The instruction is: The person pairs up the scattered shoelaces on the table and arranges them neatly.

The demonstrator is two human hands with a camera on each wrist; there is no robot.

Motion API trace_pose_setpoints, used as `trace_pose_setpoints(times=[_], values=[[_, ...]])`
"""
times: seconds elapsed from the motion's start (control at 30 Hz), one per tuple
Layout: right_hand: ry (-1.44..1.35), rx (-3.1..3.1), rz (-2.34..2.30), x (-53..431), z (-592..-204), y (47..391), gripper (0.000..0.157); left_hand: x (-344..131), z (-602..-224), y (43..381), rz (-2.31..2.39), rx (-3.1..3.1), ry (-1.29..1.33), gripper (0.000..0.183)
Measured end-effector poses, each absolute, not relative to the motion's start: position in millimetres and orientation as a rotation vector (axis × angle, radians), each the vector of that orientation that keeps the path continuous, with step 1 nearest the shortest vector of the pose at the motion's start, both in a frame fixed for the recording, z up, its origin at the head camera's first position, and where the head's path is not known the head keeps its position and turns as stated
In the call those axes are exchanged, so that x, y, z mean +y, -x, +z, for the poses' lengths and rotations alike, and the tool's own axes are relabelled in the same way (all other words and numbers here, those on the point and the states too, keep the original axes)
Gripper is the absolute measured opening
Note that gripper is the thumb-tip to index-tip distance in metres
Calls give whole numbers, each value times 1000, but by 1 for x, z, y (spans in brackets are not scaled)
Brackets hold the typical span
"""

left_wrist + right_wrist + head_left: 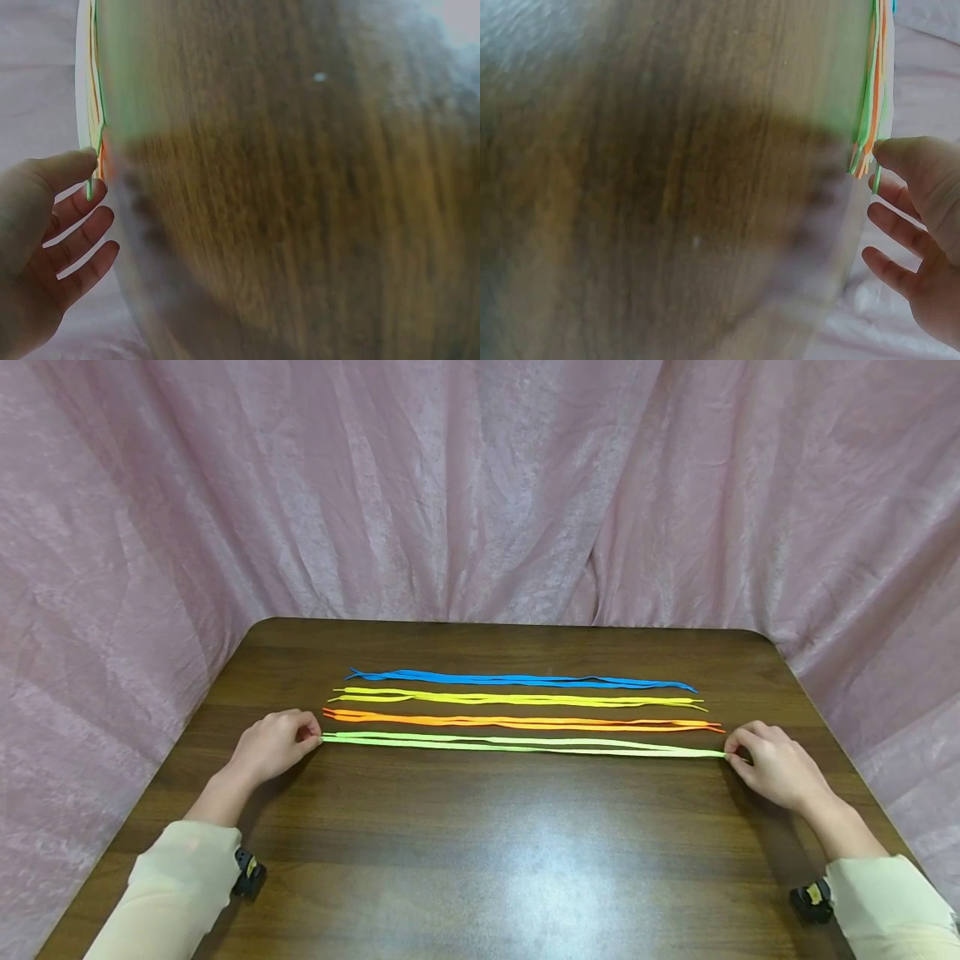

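Note:
A pair of light green flat shoelaces [690, 752] lies stretched left to right across the table, nearest of the rows. My left hand [273, 743] pinches their left end between thumb and forefinger. At the other end, my right hand [776, 766] pinches the tips the same way. In the left wrist view a green tip [89, 191] pokes out past the thumb, the other fingers spread loosely. The right wrist view shows a green tip [877, 182] below the thumb. Just behind lie orange shoelaces [435, 721], roughly parallel, touching neither hand in the head view.
Yellow shoelaces [510, 699] and blue shoelaces [450, 677] form two more rows farther back. All lie on a brown wooden table [420, 835] with rounded far corners. A pink curtain [480, 493] hangs behind and along the sides. Small black devices sit at both sleeve cuffs.

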State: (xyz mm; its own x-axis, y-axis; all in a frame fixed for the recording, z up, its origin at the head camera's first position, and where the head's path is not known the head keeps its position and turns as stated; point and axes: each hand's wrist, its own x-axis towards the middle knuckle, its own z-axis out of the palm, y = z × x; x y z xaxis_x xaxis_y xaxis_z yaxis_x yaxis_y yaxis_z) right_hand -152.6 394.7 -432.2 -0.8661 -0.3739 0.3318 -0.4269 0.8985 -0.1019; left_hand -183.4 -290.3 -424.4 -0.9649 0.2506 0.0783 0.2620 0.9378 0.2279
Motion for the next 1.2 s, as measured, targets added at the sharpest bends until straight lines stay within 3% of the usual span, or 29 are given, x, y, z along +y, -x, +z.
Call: trace_pose_setpoints(times=[1.2], values=[[-615,-2772,248,391,-441,162,16,-284,-430,189,-391,-3079,359,7]])
